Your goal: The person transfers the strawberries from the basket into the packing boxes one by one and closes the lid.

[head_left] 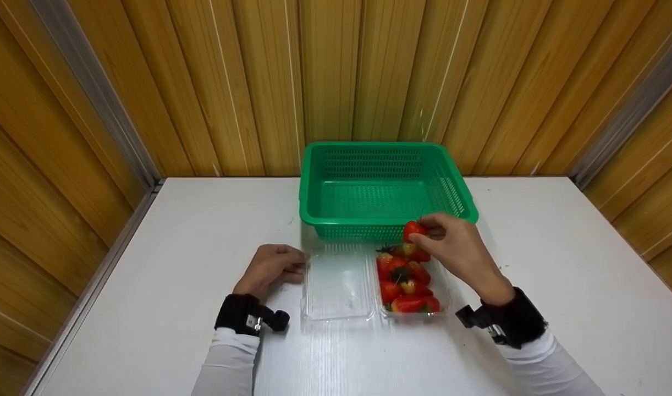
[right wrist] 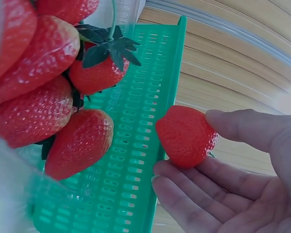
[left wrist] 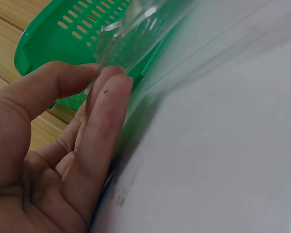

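Observation:
A red strawberry (right wrist: 186,136) is pinched between the thumb and fingers of my right hand (head_left: 460,247), just above the far end of a clear plastic clamshell box (head_left: 443,305). Several strawberries (head_left: 405,275), some with green leaves, lie in the box's right half. The clear lid (head_left: 340,289) lies folded out to the left, with nothing on it. Its left edge is pinched by the thumb and fingertips of my left hand (left wrist: 94,111). In the head view the left fingertips are partly hidden.
Behind the box stands a green plastic basket (head_left: 388,223) with slotted walls and nothing inside. Both stand on a white table (head_left: 204,231). Wood-patterned panels (head_left: 330,71) close off the back and the sides.

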Demonstrator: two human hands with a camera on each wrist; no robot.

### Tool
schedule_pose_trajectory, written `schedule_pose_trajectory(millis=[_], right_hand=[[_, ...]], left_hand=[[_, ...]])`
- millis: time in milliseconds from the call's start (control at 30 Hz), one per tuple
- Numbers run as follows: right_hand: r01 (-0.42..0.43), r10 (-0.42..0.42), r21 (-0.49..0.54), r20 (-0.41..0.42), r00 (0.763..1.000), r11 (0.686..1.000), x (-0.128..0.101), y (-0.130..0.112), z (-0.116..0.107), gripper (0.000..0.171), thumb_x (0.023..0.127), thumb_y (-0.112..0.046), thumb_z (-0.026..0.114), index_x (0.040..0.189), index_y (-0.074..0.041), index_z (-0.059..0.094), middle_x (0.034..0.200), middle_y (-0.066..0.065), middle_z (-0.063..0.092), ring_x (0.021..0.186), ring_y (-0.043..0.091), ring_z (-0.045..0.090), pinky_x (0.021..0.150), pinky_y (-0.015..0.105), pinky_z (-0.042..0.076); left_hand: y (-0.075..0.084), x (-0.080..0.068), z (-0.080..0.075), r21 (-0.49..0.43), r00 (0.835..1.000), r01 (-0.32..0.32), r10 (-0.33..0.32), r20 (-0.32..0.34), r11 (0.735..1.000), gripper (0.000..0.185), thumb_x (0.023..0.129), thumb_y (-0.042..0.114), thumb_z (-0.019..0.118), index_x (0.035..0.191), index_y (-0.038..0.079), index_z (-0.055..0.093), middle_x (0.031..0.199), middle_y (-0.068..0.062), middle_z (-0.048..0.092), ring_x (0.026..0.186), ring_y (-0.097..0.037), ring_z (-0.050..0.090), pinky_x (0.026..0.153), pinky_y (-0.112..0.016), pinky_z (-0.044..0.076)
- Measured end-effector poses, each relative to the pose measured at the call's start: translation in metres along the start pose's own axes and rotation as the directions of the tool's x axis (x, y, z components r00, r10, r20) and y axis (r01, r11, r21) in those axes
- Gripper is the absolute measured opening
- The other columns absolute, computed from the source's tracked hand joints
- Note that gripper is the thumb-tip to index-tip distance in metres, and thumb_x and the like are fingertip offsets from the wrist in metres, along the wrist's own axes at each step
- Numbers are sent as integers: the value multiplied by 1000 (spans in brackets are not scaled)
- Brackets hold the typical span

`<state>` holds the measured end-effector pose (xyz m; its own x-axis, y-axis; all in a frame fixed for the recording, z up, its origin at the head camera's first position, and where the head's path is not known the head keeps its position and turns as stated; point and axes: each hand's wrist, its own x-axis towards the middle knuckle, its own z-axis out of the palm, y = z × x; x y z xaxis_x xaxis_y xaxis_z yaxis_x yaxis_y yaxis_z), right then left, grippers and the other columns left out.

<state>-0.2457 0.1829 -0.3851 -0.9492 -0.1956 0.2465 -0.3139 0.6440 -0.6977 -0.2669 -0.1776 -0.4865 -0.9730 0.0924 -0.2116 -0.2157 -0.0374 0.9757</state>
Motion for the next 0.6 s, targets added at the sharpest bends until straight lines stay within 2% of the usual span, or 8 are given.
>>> schedule_pose_trajectory(millis=[200, 600], right_hand=[[-2, 2, -16, 19, 1000, 1000, -3, 4, 0, 36, 98, -13, 79, 124, 8, 69, 115, 22, 74, 103, 36, 73, 86, 44, 65], [-8, 13, -74, 72, 997, 997, -11, 11, -1, 34, 98, -15, 80, 121, 8, 71, 112, 18, 75, 101, 34, 71, 87, 47, 64]], left_hand=[[0, 1, -1, 16, 1000, 8, -8, -5, 1000, 17, 91, 5, 78, 101, -9, 73, 91, -17, 72, 74, -20, 72, 71, -31, 66], [-1, 1, 0, -7, 1000, -5, 5, 24, 1000, 18, 93, 4, 77, 102, -10, 72, 91, -17, 71, 76, -21, 71, 72, -33, 66]])
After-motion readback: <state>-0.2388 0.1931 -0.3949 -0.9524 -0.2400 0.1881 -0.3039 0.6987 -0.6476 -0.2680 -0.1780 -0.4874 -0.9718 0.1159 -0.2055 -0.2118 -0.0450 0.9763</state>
